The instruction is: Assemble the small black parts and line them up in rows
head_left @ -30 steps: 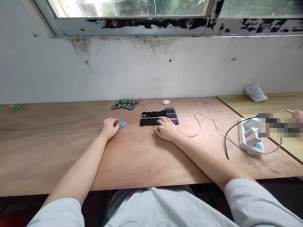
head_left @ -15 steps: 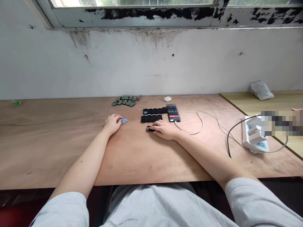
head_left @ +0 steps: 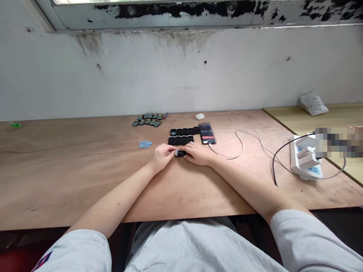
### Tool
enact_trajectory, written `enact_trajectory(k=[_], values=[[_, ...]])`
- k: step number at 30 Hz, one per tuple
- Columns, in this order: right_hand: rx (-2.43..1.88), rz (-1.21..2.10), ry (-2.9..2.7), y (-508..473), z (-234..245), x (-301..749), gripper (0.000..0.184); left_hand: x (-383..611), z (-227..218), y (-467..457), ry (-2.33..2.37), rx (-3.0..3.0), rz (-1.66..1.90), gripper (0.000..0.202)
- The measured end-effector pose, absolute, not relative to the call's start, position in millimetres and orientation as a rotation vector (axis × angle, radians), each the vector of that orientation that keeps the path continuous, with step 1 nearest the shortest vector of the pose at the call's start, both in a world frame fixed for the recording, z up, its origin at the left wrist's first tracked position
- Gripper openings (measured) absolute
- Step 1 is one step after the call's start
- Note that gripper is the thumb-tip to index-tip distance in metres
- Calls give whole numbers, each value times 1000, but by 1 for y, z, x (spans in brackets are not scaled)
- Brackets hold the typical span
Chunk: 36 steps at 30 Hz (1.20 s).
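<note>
My right hand (head_left: pixel 197 153) rests on the table with its fingers on a small black plastic housing (head_left: pixel 180 153), steadying it. My left hand (head_left: pixel 161 158) reaches in from the left, thumb and forefinger pinched at the housing's left end. A tiny light-blue piece (head_left: pixel 176 151) shows at those fingertips. A pile of similar light-blue pieces (head_left: pixel 145 144) lies left of the hands. Just beyond my right hand are two rows of black housings (head_left: pixel 180 140), and one in the back row bears a blue piece.
Green circuit boards (head_left: pixel 148 122) and a purple pen-like item (head_left: pixel 166 115) lie at the back. A phone (head_left: pixel 208 134) with a white cable (head_left: pixel 241 145) sits right of the housings, near a white case (head_left: pixel 200 116). A power strip (head_left: pixel 305 160) stands farther right.
My left hand has moved right from the blue pile to the black housing, carrying a small blue piece. My right hand has stayed on the housing.
</note>
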State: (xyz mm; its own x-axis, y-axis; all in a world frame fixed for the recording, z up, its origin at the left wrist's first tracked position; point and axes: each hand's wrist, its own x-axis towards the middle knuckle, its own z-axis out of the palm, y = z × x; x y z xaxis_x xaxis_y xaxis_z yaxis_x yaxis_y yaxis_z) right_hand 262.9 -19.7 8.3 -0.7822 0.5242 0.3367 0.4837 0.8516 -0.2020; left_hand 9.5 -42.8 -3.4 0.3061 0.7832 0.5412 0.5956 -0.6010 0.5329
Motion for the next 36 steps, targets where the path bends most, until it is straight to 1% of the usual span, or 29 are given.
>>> enact_trajectory(k=[3, 6, 10, 16, 18, 23, 31, 36], values=[[-759, 197, -2625, -20, 9, 262, 48, 22, 0, -46, 1151, 2487, 1085, 15], [-780, 217, -2616, -18, 9, 261, 49, 22, 3, -46, 1194, 2535, 1058, 15], [-747, 194, -2627, -18, 9, 260, 48, 19, 1, -42, 1244, 2547, 981, 16], [-734, 168, -2628, -19, 10, 261, 45, 6, 1, -40, 1201, 2597, 845, 33], [-740, 172, -2632, -19, 9, 261, 44, 1, 2, -41, 1148, 2637, 792, 36], [-751, 200, -2628, -17, 9, 261, 47, 0, 4, -45, 1093, 2755, 690, 31], [-759, 219, -2614, -17, 10, 261, 44, 12, 15, -60, 1066, 2881, 553, 36], [-757, 226, -2614, -18, 10, 261, 44, 11, 9, -54, 1128, 2787, 585, 33]])
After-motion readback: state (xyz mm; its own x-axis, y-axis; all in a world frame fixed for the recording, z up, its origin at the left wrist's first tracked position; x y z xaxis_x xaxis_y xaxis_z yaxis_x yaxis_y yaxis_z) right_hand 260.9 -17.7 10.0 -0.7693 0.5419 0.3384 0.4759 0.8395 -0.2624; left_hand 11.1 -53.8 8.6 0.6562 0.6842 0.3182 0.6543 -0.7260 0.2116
